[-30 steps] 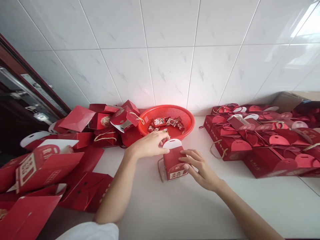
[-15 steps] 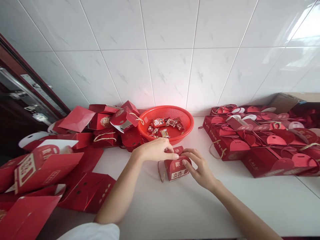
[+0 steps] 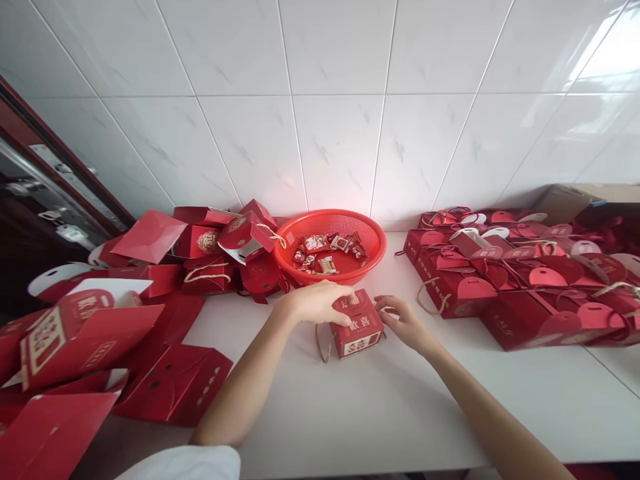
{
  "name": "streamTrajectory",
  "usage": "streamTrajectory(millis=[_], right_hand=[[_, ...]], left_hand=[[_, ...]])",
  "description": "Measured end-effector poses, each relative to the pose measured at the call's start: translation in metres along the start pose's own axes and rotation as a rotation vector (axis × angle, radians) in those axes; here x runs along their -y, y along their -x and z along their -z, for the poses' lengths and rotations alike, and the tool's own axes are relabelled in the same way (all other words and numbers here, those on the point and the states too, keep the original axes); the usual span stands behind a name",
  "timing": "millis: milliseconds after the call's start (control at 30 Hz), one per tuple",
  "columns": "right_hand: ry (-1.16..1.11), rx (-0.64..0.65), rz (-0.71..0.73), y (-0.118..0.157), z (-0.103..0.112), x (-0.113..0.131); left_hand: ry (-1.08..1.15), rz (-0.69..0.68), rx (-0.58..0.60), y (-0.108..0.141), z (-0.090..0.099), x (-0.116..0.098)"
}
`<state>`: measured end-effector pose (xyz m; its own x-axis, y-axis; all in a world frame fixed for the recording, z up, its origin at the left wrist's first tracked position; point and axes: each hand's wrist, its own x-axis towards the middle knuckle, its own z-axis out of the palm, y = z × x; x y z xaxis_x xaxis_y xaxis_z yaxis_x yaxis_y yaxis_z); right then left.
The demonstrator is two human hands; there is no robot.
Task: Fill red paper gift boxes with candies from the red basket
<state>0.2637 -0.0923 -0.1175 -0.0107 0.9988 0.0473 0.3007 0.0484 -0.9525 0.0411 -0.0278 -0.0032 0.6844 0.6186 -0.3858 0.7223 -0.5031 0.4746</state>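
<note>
Because the head view looks forward and down, both hands show over the counter [image 3: 380, 420], meeting at a small red box [image 3: 357, 341] that stands upright just in front of the red basket [image 3: 371, 252]. The left hand [image 3: 327, 303] is bent and mostly closed, thumb on the near flap and fingers at the far one, so it has hold of the box by its top, presumably to keep the flaps together and the box steady. The right hand [image 3: 404, 323] is half curled beside the box's right side, perhaps so that the fingers can work at a cord there; whether it grips anything I cannot tell. A tan cord [image 3: 324, 348] hangs loose in a loop on the left side. The basket likely sits close behind so that its contents lie within easy reach of both hands: a loose cluster of wrapped sweets [image 3: 327, 265], with bare red bottom showing around them. What the small box contains is hidden by its flaps. To the left lies a jumbled pile of red boxes [image 3: 187, 395], some with flaps open and their insides mostly turned from sight. To the right, more boxes with folded tops stand packed in rows [image 3: 463, 297], their contents hidden, probably ranked that way to save room.
</note>
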Motion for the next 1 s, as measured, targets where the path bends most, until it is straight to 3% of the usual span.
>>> streamTrajectory(millis=[133, 267, 333, 467, 600, 800, 1000], right_hand=[[-0.281, 0.093, -0.064, 0.005, 0.015, 0.022], [-0.519, 0.078, 0.047, 0.013, 0.028, 0.051], [-0.47, 0.102, 0.097, 0.015, 0.028, 0.061], [-0.155, 0.225, 0.135, 0.013, 0.014, 0.064], [0.025, 0.191, 0.133, 0.009, 0.001, 0.058], [0.132, 0.19, 0.175, 0.009, 0.001, 0.062], [0.201, 0.164, 0.201, 0.008, 0.002, 0.063]], left_hand=[[0.03, -0.027, -0.01, -0.002, 0.0, 0.0], [0.033, -0.057, -0.042, -0.006, -0.002, 0.0], [0.025, -0.044, -0.072, -0.008, -0.003, -0.002], [0.042, -0.055, -0.084, -0.007, -0.004, -0.009], [0.019, -0.133, -0.032, -0.003, -0.002, -0.009], [-0.018, -0.25, 0.024, -0.003, 0.001, -0.002], [-0.063, -0.069, -0.098, -0.005, -0.016, -0.014]])
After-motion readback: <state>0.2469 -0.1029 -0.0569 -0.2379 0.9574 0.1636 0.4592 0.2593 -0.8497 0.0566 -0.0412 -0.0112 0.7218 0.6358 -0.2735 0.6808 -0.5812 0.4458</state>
